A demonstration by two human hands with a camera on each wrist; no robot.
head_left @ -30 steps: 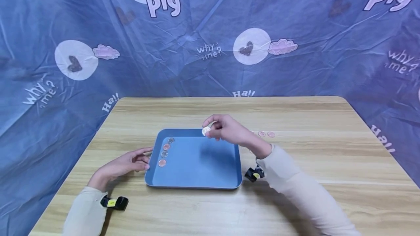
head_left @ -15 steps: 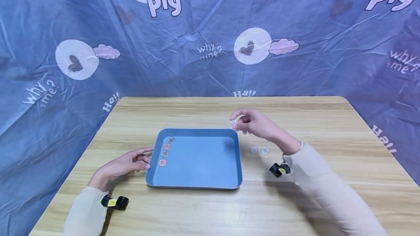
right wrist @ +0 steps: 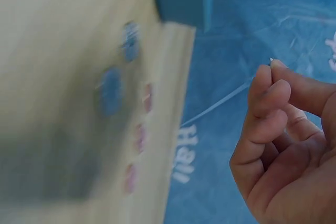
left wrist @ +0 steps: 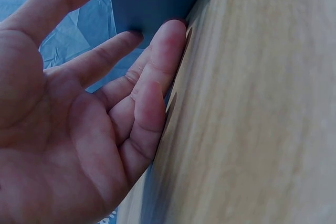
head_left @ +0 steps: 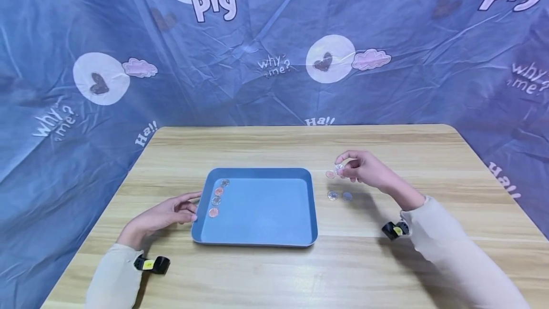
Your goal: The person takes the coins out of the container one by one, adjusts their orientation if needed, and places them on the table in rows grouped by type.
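My right hand (head_left: 364,170) pinches a silver coin (head_left: 339,168) between thumb and fingers, above the table right of the blue tray (head_left: 257,241). Only the coin's edge shows at the fingertips in the right wrist view. Just below this hand lies a copper-coloured coin (head_left: 330,174); others in its row are partly hidden by the fingers. Two silver coins, one nearer the tray (head_left: 332,195), lie in front of that row. My left hand (head_left: 165,213) touches the tray's left wall with loosely bent fingers. Inside the tray, silver and copper-coloured coins (head_left: 213,212) alternate in a line along the left side.
The tray stands on a wooden table (head_left: 266,275). Three copper-coloured coins, one in the middle (right wrist: 139,138), show in a row in the right wrist view. A blue printed cloth (head_left: 240,94) hangs behind and beside the table.
My right hand has moved right with the silver coin, from over the tray's back edge to above the coins on the table. My left hand has stayed at the tray.
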